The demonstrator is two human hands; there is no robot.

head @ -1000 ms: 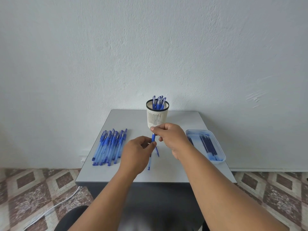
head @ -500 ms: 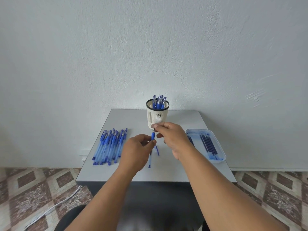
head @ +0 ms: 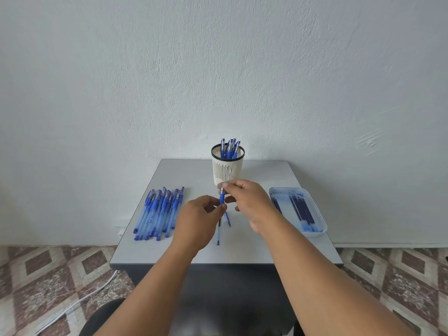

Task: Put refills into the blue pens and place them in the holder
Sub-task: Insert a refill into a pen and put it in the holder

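Centrally, translucent blue plastic pen (head: 221, 202) held upright: left hand (head: 197, 220) pinches its barrel, right hand (head: 244, 200) pinches its metal tip, before slatted cream holder (head: 227, 169).

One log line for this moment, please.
left hand: holds pen | right hand: pinches tip | holder: part filled

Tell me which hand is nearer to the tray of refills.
Right. The right hand pinches the tip of the pen just left of the tray of refills; the left hand holds the pen's barrel farther left, beyond the right hand.
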